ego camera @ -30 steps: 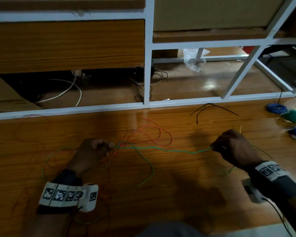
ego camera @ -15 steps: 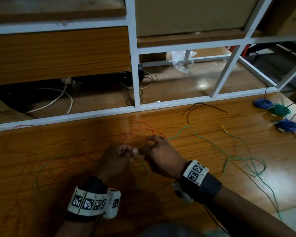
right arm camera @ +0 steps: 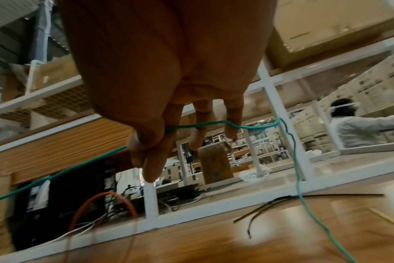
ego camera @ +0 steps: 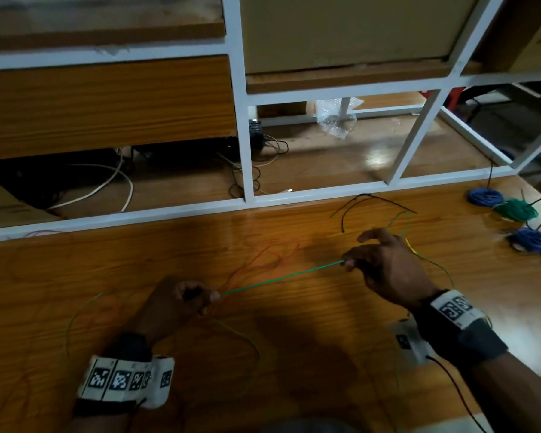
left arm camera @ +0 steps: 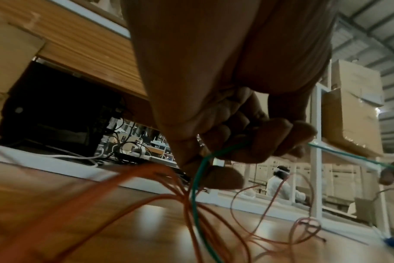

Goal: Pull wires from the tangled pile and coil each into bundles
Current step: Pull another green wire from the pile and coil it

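Where the head view looks down on the wooden surface [ego camera: 294, 323], the green wire [ego camera: 281, 277] runs taut between the two hands. The left hand [ego camera: 175, 304] is curled into a fist around one part of it, and the right hand [ego camera: 388, 267] pinches the other between thumb and forefinger, its remaining fingers loosely spread. Thin orange wires [ego camera: 263, 260] lie on the surface between the hands, black wires [ego camera: 363, 204] beyond the right hand, and three coiled bundles [ego camera: 512, 210] (two blue, one green) farther to that hand's right.

In the left wrist view, the left hand [left arm camera: 236, 124] has its fingers [left arm camera: 270, 140] curled tight round the green wire [left arm camera: 198, 170], which drops beneath them among the orange wires [left arm camera: 169, 197].

In the right wrist view, the right hand [right arm camera: 169, 89] pinches the green wire [right arm camera: 63, 172] at thumb and forefinger; the wire then passes across the other fingers [right arm camera: 198, 135] and falls to the surface [right arm camera: 281, 240] beside the black wires [right arm camera: 270, 204].
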`<action>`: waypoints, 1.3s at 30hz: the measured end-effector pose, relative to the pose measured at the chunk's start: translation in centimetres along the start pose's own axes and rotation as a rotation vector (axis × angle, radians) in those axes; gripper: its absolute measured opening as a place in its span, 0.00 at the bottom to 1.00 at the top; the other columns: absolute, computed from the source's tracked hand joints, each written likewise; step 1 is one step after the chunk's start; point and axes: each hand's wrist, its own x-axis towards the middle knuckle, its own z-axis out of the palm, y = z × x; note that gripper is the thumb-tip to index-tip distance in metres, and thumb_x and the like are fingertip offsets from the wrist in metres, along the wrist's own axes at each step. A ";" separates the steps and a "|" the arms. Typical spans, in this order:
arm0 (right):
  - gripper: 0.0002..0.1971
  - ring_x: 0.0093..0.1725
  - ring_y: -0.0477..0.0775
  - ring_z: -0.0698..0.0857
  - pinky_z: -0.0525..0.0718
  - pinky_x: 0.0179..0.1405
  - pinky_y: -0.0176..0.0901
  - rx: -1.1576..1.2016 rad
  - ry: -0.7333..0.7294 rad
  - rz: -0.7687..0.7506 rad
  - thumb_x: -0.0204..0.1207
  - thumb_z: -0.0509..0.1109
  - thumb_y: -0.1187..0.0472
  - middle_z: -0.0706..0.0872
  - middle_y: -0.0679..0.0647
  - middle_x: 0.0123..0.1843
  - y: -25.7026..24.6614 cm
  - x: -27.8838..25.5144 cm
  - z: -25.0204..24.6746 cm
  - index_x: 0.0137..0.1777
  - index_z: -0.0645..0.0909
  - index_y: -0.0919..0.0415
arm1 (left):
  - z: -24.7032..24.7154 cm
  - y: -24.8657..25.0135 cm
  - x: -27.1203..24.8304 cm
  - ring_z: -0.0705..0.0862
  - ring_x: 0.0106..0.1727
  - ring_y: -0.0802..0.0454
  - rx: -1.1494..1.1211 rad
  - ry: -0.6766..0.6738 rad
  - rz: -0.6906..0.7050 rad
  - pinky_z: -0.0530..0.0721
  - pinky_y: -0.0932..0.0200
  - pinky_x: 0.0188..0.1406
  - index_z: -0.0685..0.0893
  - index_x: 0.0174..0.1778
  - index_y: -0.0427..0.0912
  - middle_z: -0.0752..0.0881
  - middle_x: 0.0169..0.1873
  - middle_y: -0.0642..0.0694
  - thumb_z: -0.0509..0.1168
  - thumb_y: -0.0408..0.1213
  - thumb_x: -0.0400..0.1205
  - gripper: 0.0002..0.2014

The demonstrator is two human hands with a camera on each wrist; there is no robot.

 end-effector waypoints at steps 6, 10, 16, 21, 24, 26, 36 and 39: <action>0.16 0.73 0.63 0.77 0.81 0.65 0.69 -0.093 -0.119 0.187 0.80 0.73 0.58 0.91 0.50 0.64 2.0 -0.1 -0.7 0.65 0.89 0.44 | -0.7 -0.2 0.2 0.85 0.27 0.66 0.103 0.122 -0.005 0.75 0.73 0.26 0.90 0.42 0.57 0.90 0.29 0.56 0.71 0.46 0.82 0.04; 0.38 0.84 0.67 0.66 0.72 0.76 0.71 -0.187 -0.287 0.048 0.75 0.75 0.39 0.78 0.48 0.81 -3.4 1.5 0.0 0.85 0.71 0.47 | 1.1 2.4 1.4 0.83 0.32 0.67 0.287 0.106 0.099 0.77 0.67 0.35 0.86 0.44 0.61 0.86 0.33 0.62 0.67 0.49 0.85 0.04; 0.24 0.76 0.63 0.75 0.78 0.69 0.61 0.009 -0.385 -0.122 0.81 0.61 0.37 0.91 0.51 0.62 -12.6 5.1 3.0 0.70 0.80 0.48 | 3.6 5.0 2.7 0.78 0.32 0.75 0.400 0.063 0.379 0.74 0.78 0.33 0.92 0.50 0.54 0.85 0.39 0.67 0.63 0.56 0.82 0.15; 0.22 0.63 0.56 0.83 0.82 0.56 0.57 0.080 -0.328 -0.167 0.75 0.50 0.46 0.92 0.46 0.48 -12.5 5.7 2.5 0.48 0.87 0.45 | 2.8 4.8 2.1 0.86 0.39 0.67 0.243 0.080 0.335 0.81 0.72 0.37 0.91 0.48 0.53 0.87 0.34 0.65 0.65 0.60 0.79 0.17; 0.22 0.70 0.51 0.80 0.79 0.64 0.57 0.096 -0.257 -0.164 0.76 0.52 0.43 0.93 0.39 0.51 -10.8 5.4 0.5 0.47 0.89 0.43 | 2.2 4.0 1.3 0.86 0.35 0.64 0.117 0.150 0.250 0.80 0.71 0.32 0.88 0.38 0.54 0.87 0.28 0.58 0.69 0.47 0.83 0.08; 0.17 0.71 0.52 0.81 0.79 0.62 0.57 0.118 -0.197 -0.152 0.78 0.58 0.45 0.92 0.38 0.48 -9.3 5.1 -0.4 0.44 0.89 0.42 | 1.8 3.3 0.9 0.83 0.28 0.63 0.082 0.198 0.260 0.76 0.72 0.27 0.87 0.33 0.53 0.86 0.27 0.60 0.69 0.45 0.83 0.12; 0.08 0.69 0.53 0.82 0.82 0.60 0.61 0.096 -0.039 -0.076 0.76 0.73 0.54 0.88 0.26 0.43 -3.0 2.8 -1.8 0.38 0.88 0.39 | 0.4 1.6 0.3 0.86 0.31 0.58 0.059 0.247 0.146 0.78 0.70 0.27 0.90 0.35 0.56 0.89 0.32 0.59 0.71 0.42 0.83 0.10; 0.12 0.78 0.61 0.75 0.80 0.67 0.63 -0.039 -0.269 0.063 0.82 0.70 0.48 0.91 0.36 0.60 -3.6 2.1 -1.3 0.63 0.87 0.38 | 1.0 2.3 0.6 0.84 0.28 0.62 0.096 0.234 0.124 0.77 0.71 0.27 0.89 0.35 0.54 0.88 0.29 0.51 0.71 0.44 0.83 0.10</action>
